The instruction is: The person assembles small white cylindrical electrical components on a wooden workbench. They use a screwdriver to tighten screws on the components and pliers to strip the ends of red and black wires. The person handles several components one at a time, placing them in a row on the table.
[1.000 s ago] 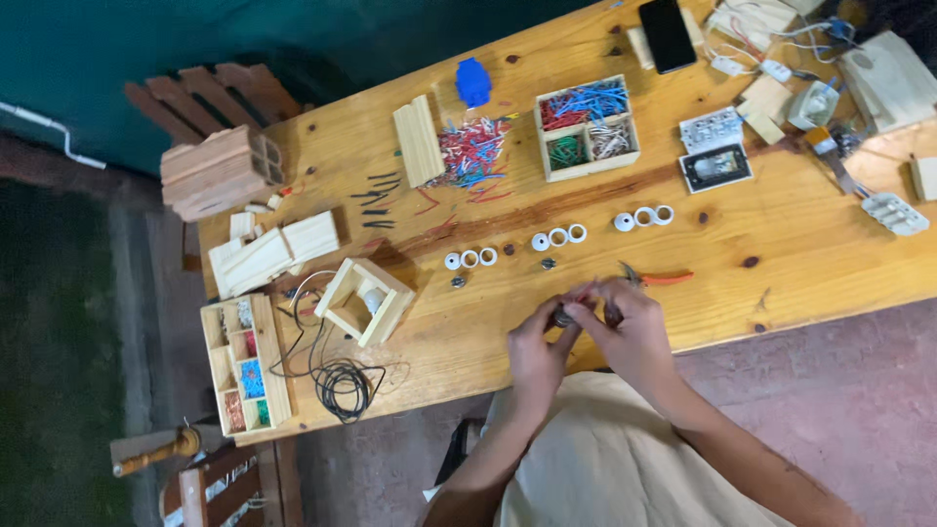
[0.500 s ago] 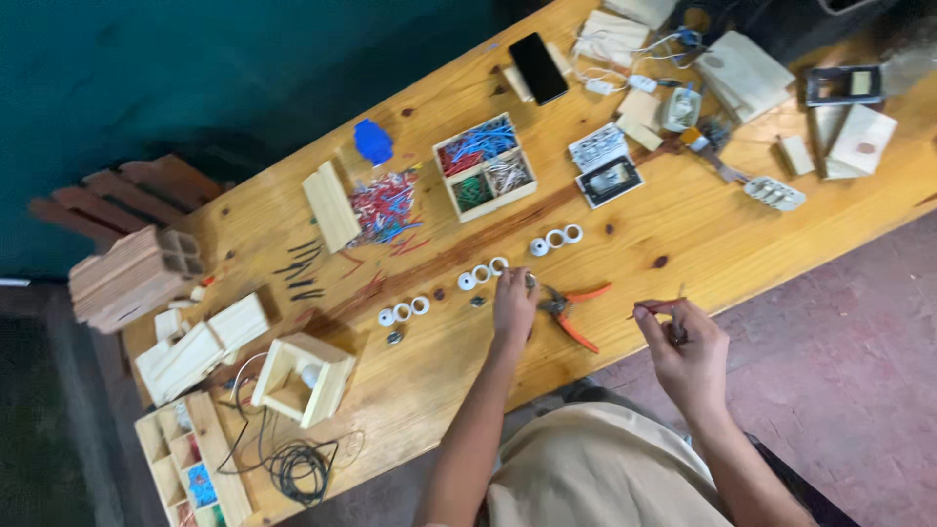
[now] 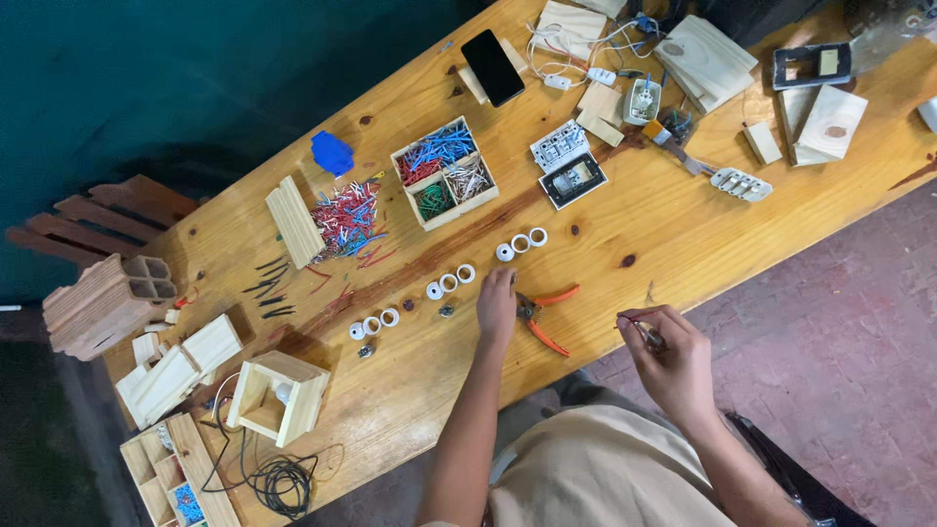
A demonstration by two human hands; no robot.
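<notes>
**A pine workbench with small electrical parts sorted by kind**

A long workbench (image 3: 683, 234) of pale pine runs diagonally through the view, over a reddish brick floor on the right and a dark teal wall on the far side. Its surface is smooth, with brown knots and one dark grain streak.

The left hand (image 3: 496, 304) lies flat on the wood, fingers together and stretched toward the far side; it grips nothing. It rests just beside the pliers (image 3: 543, 314), whose orange handles stand spread apart, probably laid down there so they are quick to take up again. The right hand (image 3: 669, 356) is lifted over the near edge and pinches a thin red wire (image 3: 636, 314) together with a small dark part that I cannot identify.

Just beyond the left hand, white plastic rings (image 3: 449, 283) lie in a loose row of groups of three, with small dark metal pieces beside some groups, as if each set is counted out. Farther away, a wooden divided box (image 3: 444, 176) keeps short wire pieces separated by colour: blue, red, green and pale. A loose heap of red and blue wire pieces (image 3: 344, 220) lies left of it, next to a stack of thin wooden slats (image 3: 293, 222). On the near left stands an open square wooden frame (image 3: 276, 398) with a coil of black cable (image 3: 283, 483). A black phone (image 3: 493, 66) lies at the far edge
</notes>
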